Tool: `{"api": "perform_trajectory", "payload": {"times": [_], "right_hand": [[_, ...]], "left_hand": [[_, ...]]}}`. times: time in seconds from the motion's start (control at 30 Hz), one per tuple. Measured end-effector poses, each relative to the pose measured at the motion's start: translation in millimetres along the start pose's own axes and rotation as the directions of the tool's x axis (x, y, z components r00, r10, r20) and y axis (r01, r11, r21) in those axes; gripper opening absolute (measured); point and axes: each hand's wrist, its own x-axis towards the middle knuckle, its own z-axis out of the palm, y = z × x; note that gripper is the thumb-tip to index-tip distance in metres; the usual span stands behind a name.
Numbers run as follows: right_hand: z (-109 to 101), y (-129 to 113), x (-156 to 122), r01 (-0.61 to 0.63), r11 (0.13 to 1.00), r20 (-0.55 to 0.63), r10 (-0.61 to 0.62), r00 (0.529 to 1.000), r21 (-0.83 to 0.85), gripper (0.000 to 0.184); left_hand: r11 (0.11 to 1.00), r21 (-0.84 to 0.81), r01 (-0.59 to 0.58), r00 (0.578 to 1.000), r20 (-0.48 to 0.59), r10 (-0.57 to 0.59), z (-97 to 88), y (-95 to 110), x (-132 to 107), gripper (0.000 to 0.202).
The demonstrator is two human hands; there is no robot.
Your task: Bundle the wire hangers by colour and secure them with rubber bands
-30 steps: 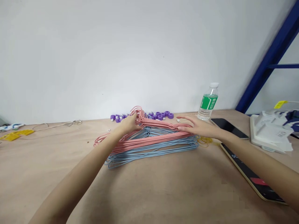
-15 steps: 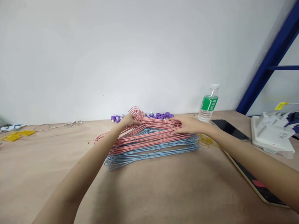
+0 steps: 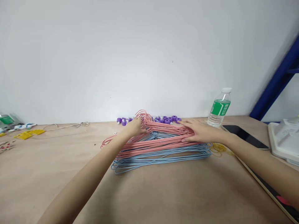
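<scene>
A stack of pink wire clothes hangers (image 3: 154,143) lies on top of blue clothes hangers (image 3: 163,160) on the brown-covered table. Near the neck of the stack, by the hooks, my left hand (image 3: 135,127) is closed on the pink hangers. My right hand (image 3: 197,130) wraps round their right-hand corner, thumb on the near side and fingers over the far side. The hooks (image 3: 141,112) point away toward the wall. My left forearm hides part of the stack's left end.
Several purple-and-white small parts (image 3: 165,119) lie behind the hangers by the wall. A water bottle (image 3: 219,107), a phone (image 3: 244,137), a white charger (image 3: 285,137) and yellow rubber bands (image 3: 218,148) are at right. Yellow pieces (image 3: 29,133) and a cord (image 3: 63,127) lie at left.
The view has turned slightly left, so everything appears shifted right. Both hands keep their places on the pink hangers, and the stack looks otherwise the same.
</scene>
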Motion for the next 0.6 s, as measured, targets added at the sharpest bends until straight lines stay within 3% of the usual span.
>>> {"api": "perform_trajectory", "payload": {"times": [0.13, 0.23, 0.43, 0.6], "right_hand": [[4, -9, -9, -0.048, 0.996, -0.062, 0.044, 0.997, -0.069, 0.082], [15, -17, -22, 0.027, 0.990, -0.197, -0.055, 0.979, -0.142, 0.079], [29, -45, -62, 0.155, 0.952, -0.493, -0.270, 0.827, -0.263, 0.073], [21, -69, -90, 0.177, 0.956, -0.539, -0.278, 0.795, -0.232, 0.051]], "left_hand": [[0.998, 0.012, -0.062, 0.991, -0.118, 0.063, -4.4, 1, -26, 0.047], [0.995, 0.001, -0.103, 0.985, -0.142, 0.102, -8.8, 0, -54, 0.045], [0.989, -0.055, -0.134, 0.969, -0.219, 0.119, -6.6, -17, -108, 0.048], [0.963, 0.083, -0.257, 0.885, -0.381, 0.269, 11.0, -30, -126, 0.049]]}}
